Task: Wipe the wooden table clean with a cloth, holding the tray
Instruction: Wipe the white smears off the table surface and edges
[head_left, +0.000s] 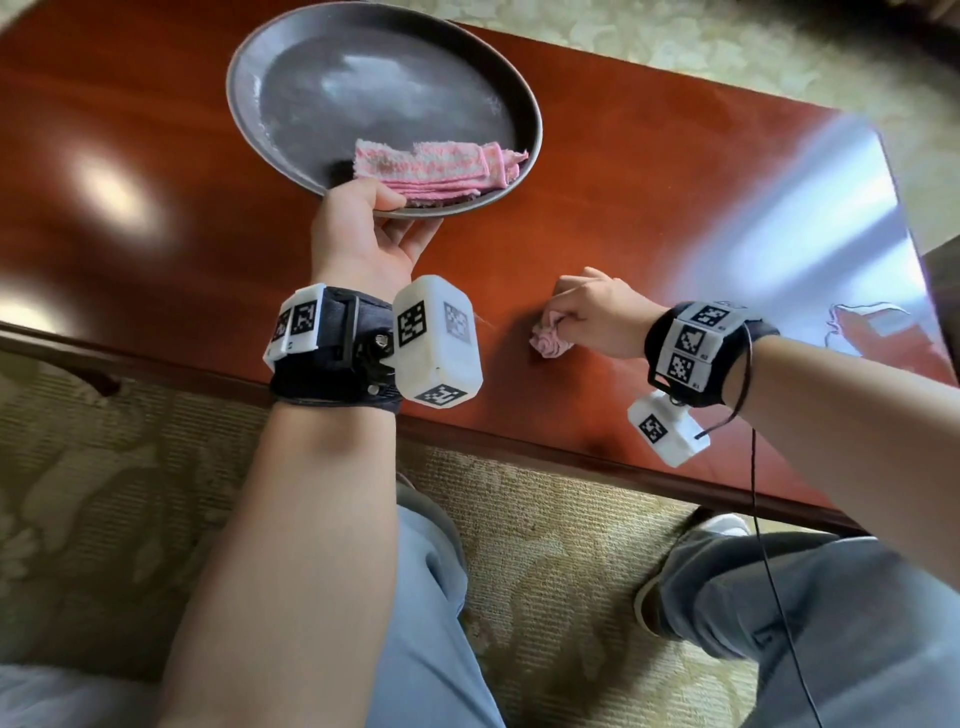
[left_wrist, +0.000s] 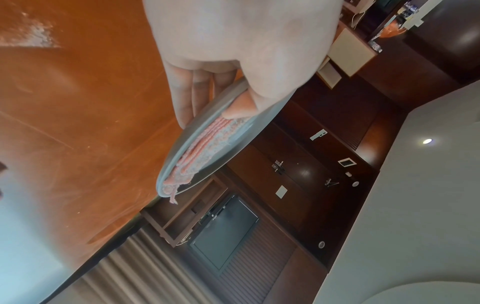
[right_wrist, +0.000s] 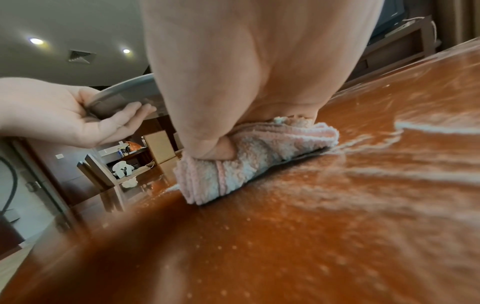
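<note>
Head view: tray (head_left: 249, 78) is gripped by the left hand (head_left: 363, 234), and a balled cloth (head_left: 548, 340) is squeezed onto the table (head_left: 675, 218) by the right hand (head_left: 597, 312).

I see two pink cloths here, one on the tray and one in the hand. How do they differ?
The cloth on the tray lies folded flat in layers; the cloth in the right hand is bunched into a wad. The tray cloth rests loose by the left hand's thumb on the grey tray, held above the table; the bunched cloth is gripped by the right hand and pressed onto the wooden table. Both are pink and white terry.
</note>
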